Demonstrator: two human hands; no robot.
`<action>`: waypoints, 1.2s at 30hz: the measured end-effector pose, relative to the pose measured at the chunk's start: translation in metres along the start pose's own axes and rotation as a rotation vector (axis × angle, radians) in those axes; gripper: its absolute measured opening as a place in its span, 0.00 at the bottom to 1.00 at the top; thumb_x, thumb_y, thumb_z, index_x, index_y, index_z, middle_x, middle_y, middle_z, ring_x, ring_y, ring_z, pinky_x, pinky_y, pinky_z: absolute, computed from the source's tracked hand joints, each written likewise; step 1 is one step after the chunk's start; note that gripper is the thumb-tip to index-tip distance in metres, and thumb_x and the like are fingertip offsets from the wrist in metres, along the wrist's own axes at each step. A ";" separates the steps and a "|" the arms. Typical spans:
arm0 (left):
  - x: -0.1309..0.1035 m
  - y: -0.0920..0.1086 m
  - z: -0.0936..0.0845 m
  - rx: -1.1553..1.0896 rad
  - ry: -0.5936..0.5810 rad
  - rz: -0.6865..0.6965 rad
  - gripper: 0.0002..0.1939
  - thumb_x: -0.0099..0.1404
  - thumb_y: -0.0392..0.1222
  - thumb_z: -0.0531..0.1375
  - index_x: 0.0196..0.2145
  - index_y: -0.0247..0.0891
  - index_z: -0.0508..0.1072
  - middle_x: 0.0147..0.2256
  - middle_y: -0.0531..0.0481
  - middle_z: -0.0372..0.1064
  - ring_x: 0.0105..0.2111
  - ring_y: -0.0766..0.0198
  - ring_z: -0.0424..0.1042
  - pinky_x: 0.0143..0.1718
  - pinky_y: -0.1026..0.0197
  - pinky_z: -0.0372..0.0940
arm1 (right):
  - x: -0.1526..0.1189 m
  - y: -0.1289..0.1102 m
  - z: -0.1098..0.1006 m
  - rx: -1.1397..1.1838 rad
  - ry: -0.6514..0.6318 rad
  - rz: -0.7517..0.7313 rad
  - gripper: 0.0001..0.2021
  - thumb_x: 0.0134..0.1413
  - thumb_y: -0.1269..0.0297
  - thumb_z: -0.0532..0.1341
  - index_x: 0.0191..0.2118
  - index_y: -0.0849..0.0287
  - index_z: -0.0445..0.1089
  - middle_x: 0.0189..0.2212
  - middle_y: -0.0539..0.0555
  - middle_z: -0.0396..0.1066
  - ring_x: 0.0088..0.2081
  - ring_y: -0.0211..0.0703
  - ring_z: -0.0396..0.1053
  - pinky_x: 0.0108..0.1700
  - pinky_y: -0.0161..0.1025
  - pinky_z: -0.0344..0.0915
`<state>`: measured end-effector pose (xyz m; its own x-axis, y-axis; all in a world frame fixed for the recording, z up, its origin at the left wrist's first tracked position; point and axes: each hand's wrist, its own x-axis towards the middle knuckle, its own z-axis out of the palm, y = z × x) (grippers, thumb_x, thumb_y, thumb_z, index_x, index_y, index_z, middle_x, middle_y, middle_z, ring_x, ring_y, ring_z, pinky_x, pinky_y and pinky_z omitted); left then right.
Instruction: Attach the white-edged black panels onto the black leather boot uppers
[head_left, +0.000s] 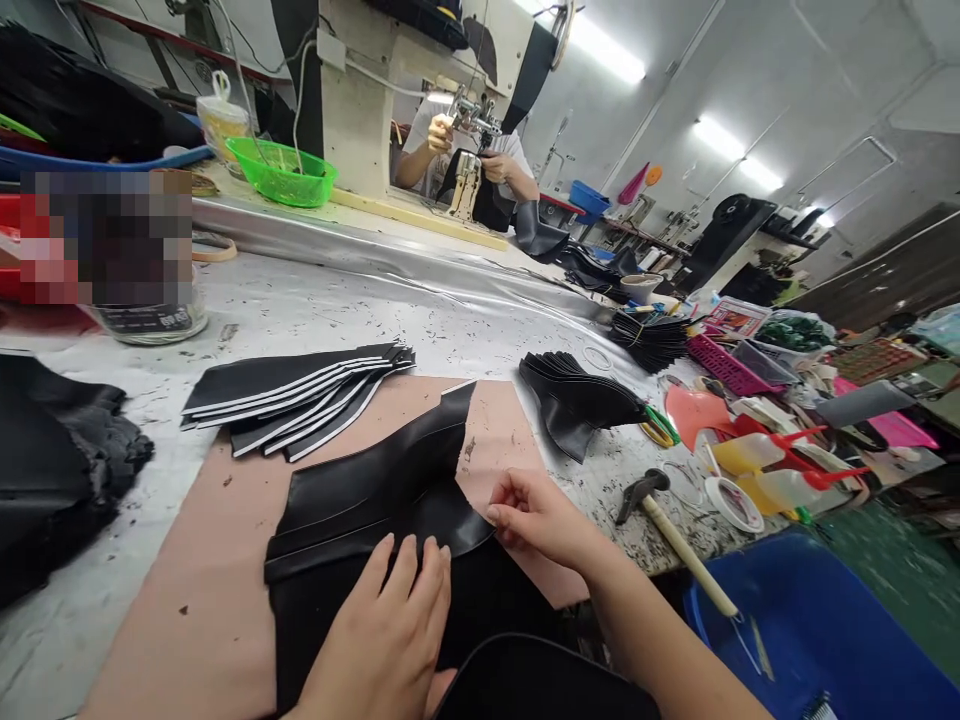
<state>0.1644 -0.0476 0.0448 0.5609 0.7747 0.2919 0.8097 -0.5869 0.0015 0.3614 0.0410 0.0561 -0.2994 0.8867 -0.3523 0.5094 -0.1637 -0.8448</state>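
A black leather piece (375, 490) with a seam along its lower left part lies over a pinkish board (195, 560). My left hand (397, 610) rests palm down on its lower edge, the fingers stretched out. At the piece's right edge, my right hand (532, 515) is closed, thumb and index finger pressed together on the leather edge. Beyond the piece lies a fanned stack of black strips with white edges (292, 395). Another stack of curved black pieces (577, 400) stands to the right of the board.
A hammer (682, 545) lies at the right edge above a blue bin (825, 610). Yellow-filled bottles (750, 455) stand behind it. Black material (60, 460) is at the left. Across the table, a person (442, 150) works at a sewing machine (360, 120); a green basket (281, 172) sits nearby.
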 end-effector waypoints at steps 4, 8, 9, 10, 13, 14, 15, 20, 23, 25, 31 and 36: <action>0.003 0.002 0.003 0.013 0.022 -0.029 0.35 0.49 0.62 0.63 0.47 0.33 0.73 0.43 0.38 0.74 0.42 0.48 0.71 0.46 0.49 0.63 | 0.000 0.005 0.000 0.082 -0.025 0.006 0.08 0.43 0.67 0.61 0.27 0.56 0.59 0.19 0.44 0.62 0.22 0.34 0.63 0.24 0.31 0.60; 0.006 0.005 0.005 0.054 0.048 -0.044 0.38 0.45 0.66 0.63 0.50 0.41 0.71 0.41 0.40 0.74 0.40 0.48 0.71 0.44 0.48 0.60 | 0.000 0.005 0.002 0.071 -0.005 -0.001 0.09 0.42 0.68 0.62 0.27 0.56 0.59 0.19 0.43 0.60 0.21 0.34 0.59 0.22 0.31 0.57; 0.007 0.006 0.006 0.073 0.058 -0.048 0.37 0.45 0.64 0.64 0.49 0.42 0.72 0.40 0.40 0.75 0.39 0.48 0.71 0.44 0.48 0.59 | 0.000 0.005 0.002 0.057 0.001 -0.004 0.09 0.42 0.69 0.62 0.27 0.56 0.59 0.19 0.43 0.60 0.20 0.33 0.59 0.22 0.31 0.56; 0.007 0.007 0.006 0.094 0.067 -0.050 0.35 0.45 0.62 0.65 0.49 0.42 0.72 0.39 0.41 0.75 0.38 0.48 0.70 0.44 0.48 0.58 | 0.000 0.005 0.002 0.039 0.009 -0.007 0.09 0.42 0.70 0.62 0.27 0.56 0.59 0.19 0.42 0.60 0.20 0.33 0.58 0.22 0.31 0.56; 0.010 0.009 0.008 0.138 0.082 -0.039 0.29 0.46 0.53 0.65 0.46 0.40 0.74 0.37 0.42 0.75 0.37 0.49 0.69 0.46 0.48 0.54 | -0.001 0.004 0.004 -0.039 0.028 -0.018 0.09 0.43 0.73 0.62 0.26 0.56 0.59 0.19 0.42 0.60 0.21 0.34 0.59 0.24 0.31 0.56; 0.011 0.010 0.009 0.140 0.087 -0.024 0.26 0.48 0.50 0.63 0.45 0.39 0.75 0.37 0.43 0.75 0.38 0.50 0.68 0.46 0.48 0.53 | -0.001 0.004 0.004 -0.071 0.032 -0.024 0.09 0.42 0.74 0.62 0.26 0.57 0.60 0.19 0.42 0.61 0.22 0.34 0.59 0.24 0.31 0.56; 0.012 0.010 0.010 0.134 0.101 0.000 0.23 0.50 0.47 0.61 0.45 0.38 0.75 0.38 0.43 0.75 0.40 0.50 0.67 0.47 0.49 0.52 | -0.001 0.003 0.005 -0.106 0.034 -0.030 0.09 0.42 0.75 0.62 0.25 0.57 0.60 0.19 0.43 0.61 0.22 0.34 0.60 0.25 0.31 0.56; 0.011 0.006 0.016 0.080 0.161 0.091 0.21 0.54 0.36 0.51 0.45 0.35 0.74 0.44 0.47 0.74 0.42 0.55 0.65 0.45 0.50 0.53 | -0.003 0.001 -0.006 -0.331 0.120 -0.074 0.10 0.39 0.72 0.67 0.24 0.57 0.63 0.20 0.45 0.63 0.24 0.38 0.62 0.26 0.34 0.56; 0.012 0.004 0.019 0.052 0.143 0.069 0.23 0.55 0.34 0.50 0.47 0.36 0.72 0.43 0.49 0.74 0.41 0.57 0.66 0.45 0.50 0.53 | -0.011 0.004 -0.013 -0.433 0.275 -0.099 0.11 0.39 0.71 0.67 0.27 0.58 0.64 0.25 0.49 0.67 0.29 0.43 0.64 0.29 0.37 0.58; 0.013 0.004 0.019 0.030 0.119 0.047 0.23 0.55 0.34 0.51 0.48 0.37 0.72 0.44 0.50 0.74 0.41 0.57 0.67 0.46 0.50 0.53 | -0.020 0.009 -0.008 -0.481 0.292 -0.238 0.05 0.48 0.74 0.61 0.33 0.58 0.66 0.33 0.54 0.70 0.36 0.45 0.67 0.36 0.39 0.62; -0.002 -0.016 0.012 0.041 0.132 0.099 0.22 0.63 0.51 0.51 0.48 0.35 0.71 0.46 0.50 0.73 0.43 0.58 0.70 0.45 0.52 0.57 | -0.042 0.029 0.028 -0.942 0.354 -0.991 0.17 0.56 0.79 0.48 0.48 0.64 0.67 0.39 0.57 0.75 0.38 0.45 0.69 0.39 0.41 0.63; -0.060 -0.064 0.003 0.144 0.197 0.033 0.32 0.58 0.63 0.55 0.52 0.40 0.68 0.48 0.52 0.72 0.44 0.57 0.70 0.49 0.57 0.55 | -0.046 0.020 0.024 -1.001 0.364 -0.958 0.17 0.54 0.78 0.51 0.45 0.60 0.70 0.34 0.55 0.75 0.32 0.44 0.69 0.37 0.41 0.62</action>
<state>0.0798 -0.0558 0.0244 0.5542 0.6869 0.4702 0.8159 -0.5602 -0.1432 0.3665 -0.0129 0.0454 -0.7047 0.5635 0.4311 0.6224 0.7826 -0.0056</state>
